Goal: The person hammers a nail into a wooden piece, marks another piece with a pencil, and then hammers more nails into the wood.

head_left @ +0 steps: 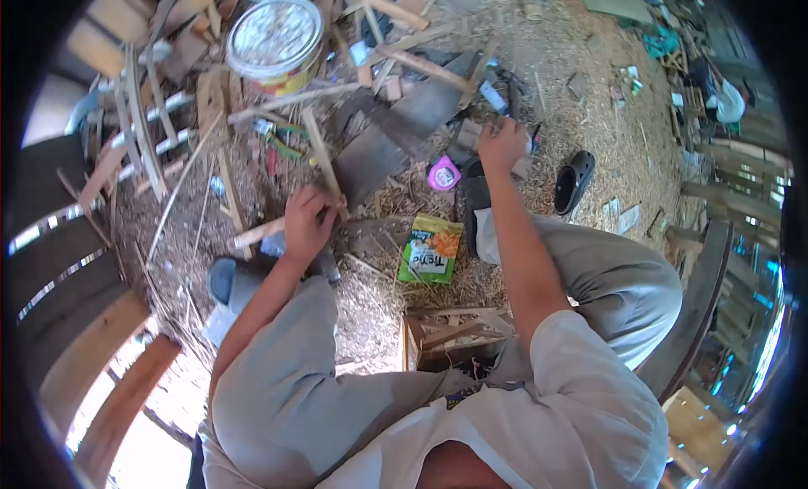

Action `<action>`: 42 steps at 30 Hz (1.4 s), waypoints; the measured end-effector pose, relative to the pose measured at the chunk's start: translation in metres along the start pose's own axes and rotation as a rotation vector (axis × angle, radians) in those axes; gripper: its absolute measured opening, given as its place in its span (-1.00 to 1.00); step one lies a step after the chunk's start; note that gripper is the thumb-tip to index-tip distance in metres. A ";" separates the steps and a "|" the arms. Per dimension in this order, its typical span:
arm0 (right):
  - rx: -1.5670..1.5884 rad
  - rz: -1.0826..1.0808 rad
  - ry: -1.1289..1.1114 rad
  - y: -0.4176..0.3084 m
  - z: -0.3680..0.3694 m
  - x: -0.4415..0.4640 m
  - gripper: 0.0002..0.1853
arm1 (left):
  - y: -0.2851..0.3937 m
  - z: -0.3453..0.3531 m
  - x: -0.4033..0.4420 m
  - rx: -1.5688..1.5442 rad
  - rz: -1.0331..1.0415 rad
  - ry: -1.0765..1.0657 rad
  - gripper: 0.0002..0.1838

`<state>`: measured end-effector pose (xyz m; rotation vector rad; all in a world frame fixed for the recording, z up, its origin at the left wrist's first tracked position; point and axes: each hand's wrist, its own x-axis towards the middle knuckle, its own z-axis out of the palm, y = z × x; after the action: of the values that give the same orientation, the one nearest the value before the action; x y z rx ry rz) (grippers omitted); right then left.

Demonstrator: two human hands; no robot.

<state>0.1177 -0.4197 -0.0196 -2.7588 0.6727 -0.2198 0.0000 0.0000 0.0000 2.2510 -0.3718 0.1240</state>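
Observation:
My left hand (pixel 308 220) is closed at the lower end of a thin wooden strip (pixel 321 152), which slants up and away from me. Another light wooden piece (pixel 259 232) emerges on the left side of that hand. Further right, my right hand (pixel 503 144) is curled above the ground beside my foot; what it grips, if anything, I cannot make out. Between the hands lie a pink tape measure (pixel 443 174) and a green and yellow snack packet (pixel 430 250). Pliers with green handles (pixel 282 139) rest on the ground beyond my left hand.
A bucket with a clear lid (pixel 275 45) stands at the back left among scrap wood. Dark boards (pixel 391 140) lie ahead. An empty black clog (pixel 575 183) is at right. A wooden box (pixel 412 342) sits between my legs. Another person (pixel 725 100) is far right.

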 end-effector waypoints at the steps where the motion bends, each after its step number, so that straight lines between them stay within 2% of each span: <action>1: -0.115 0.024 0.057 -0.004 0.000 0.000 -0.42 | -0.007 0.001 -0.003 0.003 0.017 0.005 -0.82; 2: -0.230 0.054 0.118 -0.008 0.000 0.004 -0.49 | -0.016 0.002 -0.008 -0.015 0.030 0.013 -0.82; 3: -0.145 0.099 0.148 -0.006 0.007 0.025 -0.49 | 0.000 -0.014 0.007 0.048 0.066 0.012 -0.82; 5: -0.135 0.222 -0.016 0.028 0.016 0.049 -0.51 | 0.008 -0.005 0.003 0.010 0.074 0.017 -0.83; 7: -0.090 0.241 -0.035 0.037 0.003 0.070 -0.46 | 0.014 0.001 0.007 0.006 0.086 0.027 -0.84; 9: -0.136 0.269 -0.158 0.047 0.004 0.091 -0.37 | 0.007 0.001 0.004 0.029 0.056 0.002 -0.83; 11: -0.011 0.394 -0.389 0.064 0.018 0.113 -0.40 | 0.006 0.002 0.005 -0.020 0.054 0.006 -0.82; 12: -0.271 0.020 -0.574 0.115 0.103 0.141 -0.45 | 0.006 0.002 0.005 -0.019 0.080 0.009 -0.82; 13: -0.496 -0.396 -0.633 0.164 0.183 0.167 -0.48 | 0.007 0.003 0.003 -0.005 0.042 -0.002 -0.82; 14: -0.288 -0.156 -0.567 0.138 0.137 0.148 -0.54 | 0.008 0.002 0.003 0.010 0.002 -0.012 -0.82; 16: 0.246 0.249 -0.281 0.073 0.031 0.104 -0.56 | 0.008 0.004 0.002 -0.012 0.017 0.011 -0.83; 17: 0.252 0.245 -0.271 0.057 0.023 0.098 -0.56 | 0.010 0.004 0.004 -0.035 0.010 0.028 -0.84; 19: 0.491 0.468 -0.209 0.037 0.025 0.088 -0.56 | 0.015 0.003 0.007 -0.045 0.011 0.014 -0.86; 20: 0.491 0.466 -0.211 0.028 0.029 0.081 -0.56 | 0.014 0.003 0.006 -0.037 -0.002 0.010 -0.86; 22: 1.257 0.573 -0.103 0.013 0.038 0.062 -0.71 | 0.011 0.002 0.003 -0.024 -0.017 0.003 -0.87; 23: 1.257 0.575 -0.105 0.007 0.034 0.051 -0.71 | 0.010 0.003 0.004 -0.036 -0.020 0.001 -0.87; 25: 1.629 0.603 -0.198 -0.027 -0.019 0.018 -0.73 | 0.007 0.005 0.003 -0.043 -0.033 -0.003 -0.87; 26: 1.628 0.612 -0.206 -0.040 -0.041 0.002 -0.73 | 0.004 0.005 0.003 -0.052 -0.028 -0.007 -0.86; 28: 1.838 0.425 -0.204 -0.064 -0.074 -0.028 -0.79 | 0.002 0.006 0.003 -0.045 0.020 0.018 -0.82; 29: 1.838 0.438 -0.209 -0.073 -0.081 -0.041 -0.79 | -0.003 0.007 0.001 -0.029 0.023 0.004 -0.80; 31: 1.778 0.127 -0.171 -0.090 -0.088 -0.061 -0.78 | -0.001 0.006 0.002 -0.057 0.043 0.005 -0.80; 32: 1.712 0.043 -0.172 -0.098 -0.092 -0.067 -0.78 | 0.000 0.006 0.002 -0.056 0.042 0.002 -0.80; 33: 1.712 0.047 -0.169 -0.107 -0.101 -0.066 -0.78 | 0.002 0.006 0.002 -0.061 0.036 0.006 -0.81; 35: 1.767 0.058 -0.434 -0.126 -0.128 -0.053 -0.77 | 0.001 0.006 0.003 -0.072 0.029 0.004 -0.82; 37: 1.713 0.138 -0.359 -0.145 -0.147 -0.044 -0.74 | 0.003 0.006 0.004 -0.035 0.069 0.020 -0.83; 39: 1.539 0.386 -0.471 -0.158 -0.154 -0.044 -0.72 | 0.002 0.005 0.003 -0.041 0.054 0.005 -0.84; 40: 1.541 0.442 -0.449 -0.165 -0.149 -0.048 -0.71 | 0.001 0.006 0.003 -0.045 0.040 0.007 -0.84; 42: 1.515 0.370 -0.487 -0.161 -0.139 -0.060 -0.71 | -0.004 0.008 0.002 -0.042 0.028 0.007 -0.84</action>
<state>0.1038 -0.2887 0.1582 -1.1434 0.5012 0.0473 0.0029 -0.0039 -0.0076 2.2042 -0.3989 0.1369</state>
